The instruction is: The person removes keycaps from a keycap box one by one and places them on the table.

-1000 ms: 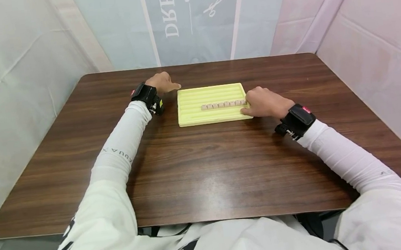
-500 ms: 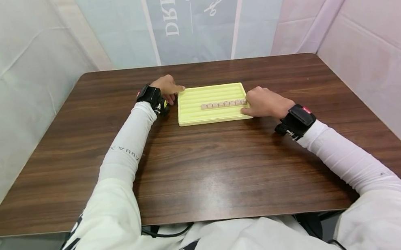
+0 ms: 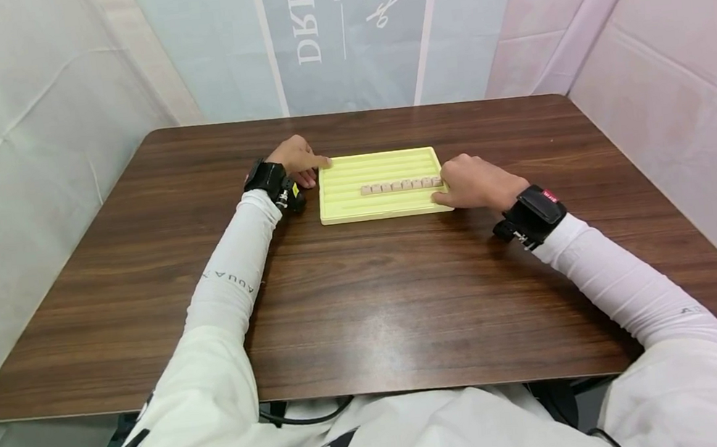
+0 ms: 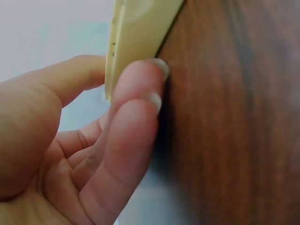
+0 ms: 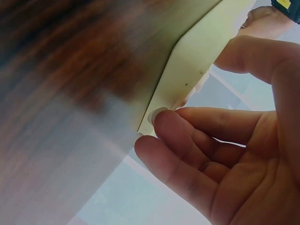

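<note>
A yellow tray [image 3: 358, 218] with ridged rows lies flat on the table. Along one of its rows sits a line of several small beige cubes [image 3: 397, 186], toward the right side. My left hand [image 3: 294, 159] holds the tray's far left corner; in the left wrist view its thumb [image 4: 79, 75] lies at the rim and its fingertips touch the side wall [image 4: 145, 33]. At the right end, my right hand [image 3: 477, 183] grips the tray, thumb over the rim and fingertips against the outer wall [image 5: 180, 77]. That hand covers part of the right rim.
The brown wood-grain table [image 3: 367, 310] extends on all sides of the tray. White cloth walls [image 3: 28, 141] stand at left and right, and a grey-blue printed curtain [image 3: 352, 42] hangs behind the far edge. Both wrists carry black strapped devices [image 3: 531, 216].
My left hand has come right and toward me, from beside the tray onto its far left corner. My right hand and the tray stay essentially where they were.
</note>
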{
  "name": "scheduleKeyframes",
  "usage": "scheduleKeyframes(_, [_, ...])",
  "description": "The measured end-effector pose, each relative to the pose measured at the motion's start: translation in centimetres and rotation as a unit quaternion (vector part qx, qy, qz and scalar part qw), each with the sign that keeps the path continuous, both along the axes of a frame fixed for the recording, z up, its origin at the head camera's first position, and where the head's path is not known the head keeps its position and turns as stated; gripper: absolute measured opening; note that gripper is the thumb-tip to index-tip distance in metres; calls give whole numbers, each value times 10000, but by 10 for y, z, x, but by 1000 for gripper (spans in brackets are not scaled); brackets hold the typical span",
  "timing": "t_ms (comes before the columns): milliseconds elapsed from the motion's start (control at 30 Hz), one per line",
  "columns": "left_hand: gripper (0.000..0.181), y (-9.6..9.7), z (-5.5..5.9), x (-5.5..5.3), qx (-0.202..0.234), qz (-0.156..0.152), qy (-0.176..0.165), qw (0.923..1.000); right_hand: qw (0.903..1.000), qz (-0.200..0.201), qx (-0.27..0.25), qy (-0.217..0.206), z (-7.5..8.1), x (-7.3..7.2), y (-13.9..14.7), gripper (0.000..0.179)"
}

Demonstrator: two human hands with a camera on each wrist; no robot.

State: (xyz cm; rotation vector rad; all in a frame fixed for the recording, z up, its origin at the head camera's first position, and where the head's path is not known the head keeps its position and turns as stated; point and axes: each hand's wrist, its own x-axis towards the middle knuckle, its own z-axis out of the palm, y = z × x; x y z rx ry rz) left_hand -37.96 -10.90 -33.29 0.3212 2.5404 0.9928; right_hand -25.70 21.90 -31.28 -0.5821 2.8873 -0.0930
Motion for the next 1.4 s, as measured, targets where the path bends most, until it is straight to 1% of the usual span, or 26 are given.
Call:
scheduleKeyframes(200, [35, -1, -8, 1, 198, 131, 95, 9997, 10000, 17, -26, -11, -3, 1, 0, 32])
scheduleKeyframes(333, [33, 1, -10, 4, 313, 133, 158, 9993, 10000, -37, -77, -40, -4, 2, 2, 32])
scheduleKeyframes(533, [31, 3, -9, 5, 344, 169, 169, 9991, 9999, -86, -111, -69, -4, 4, 3, 32])
scheduleKeyframes(667, [33, 4, -6, 9, 300, 165, 266, 9991, 9999, -86, -116, -43, -3, 3, 2, 30])
scheduleKeyframes(800, [33, 4, -4, 11, 300, 141, 288, 9990, 9999, -91, -67, -55, -2, 2, 1, 30])
scheduleKeyframes(1100, [32, 1, -6, 12, 254, 98, 258, 9993, 9999, -36, -100, -73, -3, 1, -1, 31])
scheduleKeyframes(1267, [32, 2, -5, 11, 338, 163, 253, 9990, 9997, -77, -149, -149, -2, -1, -1, 28])
scheduleKeyframes(1400, [32, 1, -5, 10, 327, 157, 292, 9989, 9999, -60, -78, -72, -1, -1, -2, 27])
